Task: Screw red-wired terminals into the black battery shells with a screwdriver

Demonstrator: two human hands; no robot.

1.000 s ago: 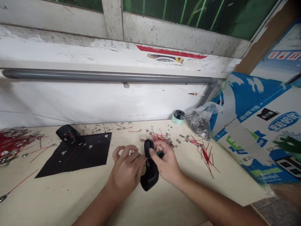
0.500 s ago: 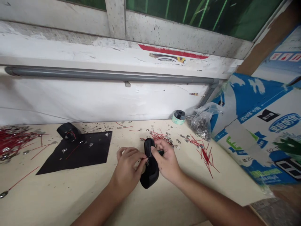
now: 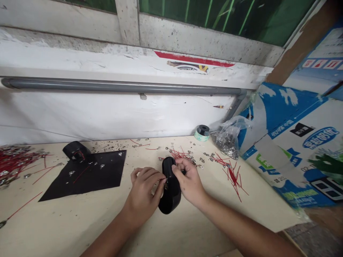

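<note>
A glossy black plastic housing (image 3: 171, 194), rounded and hollow at its near end, is held over the table in front of me. My right hand (image 3: 190, 180) grips its far right side, thumb on top and fingers curled behind. My left hand (image 3: 147, 187) is at its left edge, thumb and forefinger pinched together at the opening. Small metal bits show by those fingertips, but what the pinch holds is too small to make out. Just beyond the housing lie red wires (image 3: 180, 153) with metal tabs.
Another black housing (image 3: 76, 150) stands by a black sheet (image 3: 85, 175) on the left. Red wires with metal ends (image 3: 16, 160) are heaped at far left. A tape roll (image 3: 202, 133), a clear bag of metal parts (image 3: 227, 141) and a blue-white carton (image 3: 297, 142) are at right.
The view has shifted slightly. Both hands keep nearly the same place on the black housing, which looks turned a little, showing more of its hollow.
</note>
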